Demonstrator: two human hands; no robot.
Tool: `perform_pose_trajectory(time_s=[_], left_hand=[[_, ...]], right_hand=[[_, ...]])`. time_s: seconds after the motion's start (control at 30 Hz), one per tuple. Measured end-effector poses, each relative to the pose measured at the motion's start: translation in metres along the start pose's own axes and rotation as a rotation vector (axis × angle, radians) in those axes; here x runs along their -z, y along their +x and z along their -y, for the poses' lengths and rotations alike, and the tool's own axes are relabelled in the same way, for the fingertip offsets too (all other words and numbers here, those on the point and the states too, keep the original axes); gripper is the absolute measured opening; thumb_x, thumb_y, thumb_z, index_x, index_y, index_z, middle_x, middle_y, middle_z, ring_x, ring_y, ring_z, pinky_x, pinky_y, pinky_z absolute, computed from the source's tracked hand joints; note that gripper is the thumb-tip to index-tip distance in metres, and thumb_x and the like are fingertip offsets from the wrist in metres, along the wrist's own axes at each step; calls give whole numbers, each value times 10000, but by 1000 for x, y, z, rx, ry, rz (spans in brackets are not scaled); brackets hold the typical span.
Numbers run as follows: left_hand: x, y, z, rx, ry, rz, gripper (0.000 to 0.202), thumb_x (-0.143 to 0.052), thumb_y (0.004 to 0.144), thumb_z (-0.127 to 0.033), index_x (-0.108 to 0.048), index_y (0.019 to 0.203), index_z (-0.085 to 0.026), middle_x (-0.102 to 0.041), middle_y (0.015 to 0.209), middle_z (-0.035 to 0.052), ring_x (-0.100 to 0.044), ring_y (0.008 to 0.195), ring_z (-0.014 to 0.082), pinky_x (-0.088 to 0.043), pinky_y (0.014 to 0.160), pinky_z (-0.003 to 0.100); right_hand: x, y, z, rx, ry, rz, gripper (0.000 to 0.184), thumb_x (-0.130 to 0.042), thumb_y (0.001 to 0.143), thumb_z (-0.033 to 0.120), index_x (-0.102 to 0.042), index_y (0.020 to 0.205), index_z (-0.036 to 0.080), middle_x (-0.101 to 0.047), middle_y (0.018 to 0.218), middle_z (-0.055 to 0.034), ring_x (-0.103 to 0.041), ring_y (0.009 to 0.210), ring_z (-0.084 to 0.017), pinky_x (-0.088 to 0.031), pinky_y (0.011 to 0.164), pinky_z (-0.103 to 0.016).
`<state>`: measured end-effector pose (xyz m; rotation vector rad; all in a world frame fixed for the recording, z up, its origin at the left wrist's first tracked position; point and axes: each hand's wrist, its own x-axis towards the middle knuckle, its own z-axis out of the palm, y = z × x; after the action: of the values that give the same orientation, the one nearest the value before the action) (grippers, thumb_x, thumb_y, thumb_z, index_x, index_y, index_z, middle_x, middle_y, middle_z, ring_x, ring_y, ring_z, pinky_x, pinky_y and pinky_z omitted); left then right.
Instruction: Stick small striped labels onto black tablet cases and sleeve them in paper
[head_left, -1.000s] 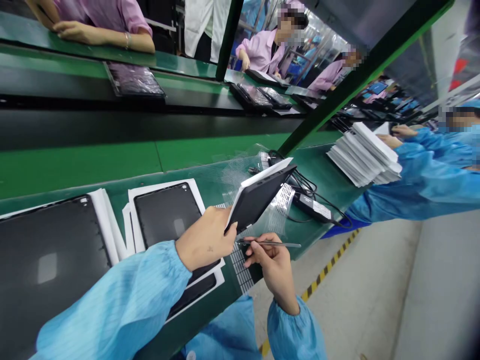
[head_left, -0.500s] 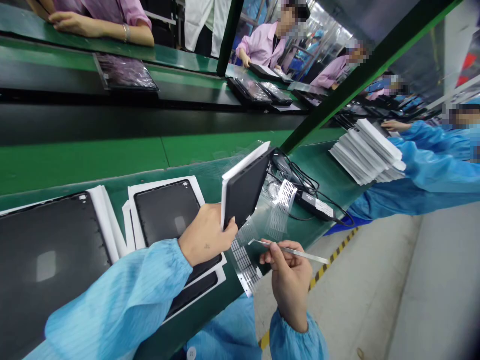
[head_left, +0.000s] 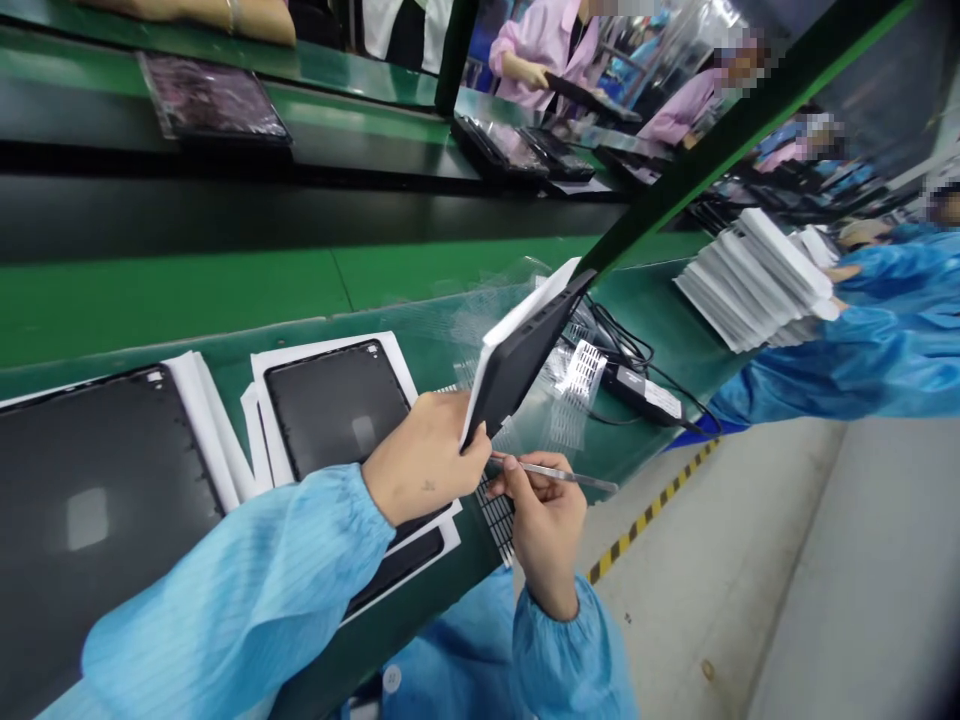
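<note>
1. The black tablet [head_left: 517,362] is tilting up above the green table [head_left: 187,310], held in the left hand [head_left: 424,445], fingers [head_left: 471,450] closed around its lower edge.
2. The right hand [head_left: 544,520] has moved back in, its fingers [head_left: 517,478] pinching steel tweezers [head_left: 562,476] beside that edge.
3. A perforated metal strip [head_left: 496,518] is lying below the hands, near a black panel [head_left: 334,410] on a white sheet [head_left: 259,440].
</note>
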<state>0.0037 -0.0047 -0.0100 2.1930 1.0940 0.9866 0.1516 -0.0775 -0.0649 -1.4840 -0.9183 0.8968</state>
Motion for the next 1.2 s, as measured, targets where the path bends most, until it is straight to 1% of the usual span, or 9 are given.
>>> perform_pose_trajectory(time_s=[0.1, 0.17, 0.23, 0.4, 0.5, 0.7, 0.87, 1.03, 1.2], left_hand=[[-1, 2, 0, -21, -28, 5, 215, -495, 773, -77, -403, 620, -197, -461, 538, -52, -494, 515, 112, -396, 572, 247], [-1, 2, 0, -24, -40, 5, 218, -495, 773, -77, -399, 619, -198, -453, 535, -55, -483, 505, 107, -392, 564, 243], [-1, 2, 0, -10, -30, -5, 206, -498, 777, -90, -415, 620, -195, -473, 542, -49, -497, 517, 113, -398, 570, 247], [0, 0, -1, 7, 9, -8, 132, -494, 793, -110, -500, 680, -177, -570, 630, -13, -566, 618, 148, -429, 623, 275], [0, 0, -1, 8, 18, -5, 128, -489, 798, -120, -505, 685, -178, -565, 631, -15, -560, 617, 147, -428, 613, 274], [-1, 2, 0, -21, 37, -18, 164, -488, 790, -109, -468, 642, -179, -525, 590, -27, -529, 575, 131, -408, 592, 268], [-1, 0, -2, -8, 53, -16, 154, -495, 786, -106, -469, 654, -181, -538, 612, -23, -540, 599, 139, -411, 602, 274], [-1, 0, -3, -6, 39, -20, 170, -504, 777, -100, -455, 637, -185, -513, 583, -35, -522, 562, 127, -411, 587, 264], [-2, 0, -3, -7, 28, -30, 183, -496, 777, -94, -445, 627, -186, -504, 576, -35, -519, 560, 126, -410, 587, 264]], right_hand=[[2, 0, -2, 22, 31, 8, 234, -679, 828, 340, -498, 844, 193, -652, 554, 28, -634, 478, -151, -485, 489, -236], [2, 0, -3, 19, 32, 10, 229, -675, 832, 336, -498, 848, 193, -650, 554, 28, -635, 479, -152, -486, 487, -237], [2, 0, -3, 17, 28, 7, 224, -673, 835, 327, -494, 856, 194, -646, 552, 30, -633, 478, -151, -483, 486, -235], [-2, -1, -1, 26, 27, -22, 223, -684, 825, 313, -495, 843, 196, -652, 555, 25, -637, 484, -152, -486, 483, -235], [-3, -2, 0, 25, 22, -33, 226, -690, 817, 315, -498, 838, 198, -661, 565, 18, -642, 490, -156, -498, 491, -244], [-3, -2, -1, 32, 20, -49, 226, -692, 819, 305, -496, 838, 197, -666, 566, 19, -643, 489, -152, -502, 497, -236], [-6, -3, 1, 43, 0, -84, 230, -689, 820, 315, -490, 834, 200, -652, 544, 26, -641, 484, -158, -500, 500, -246], [-6, -6, 1, 28, -6, -86, 242, -692, 813, 335, -491, 834, 202, -667, 570, 16, -645, 490, -164, -500, 490, -250], [-7, -6, 0, 60, -14, -80, 228, -692, 816, 314, -493, 830, 204, -655, 550, 29, -643, 481, -161, -497, 486, -244]])
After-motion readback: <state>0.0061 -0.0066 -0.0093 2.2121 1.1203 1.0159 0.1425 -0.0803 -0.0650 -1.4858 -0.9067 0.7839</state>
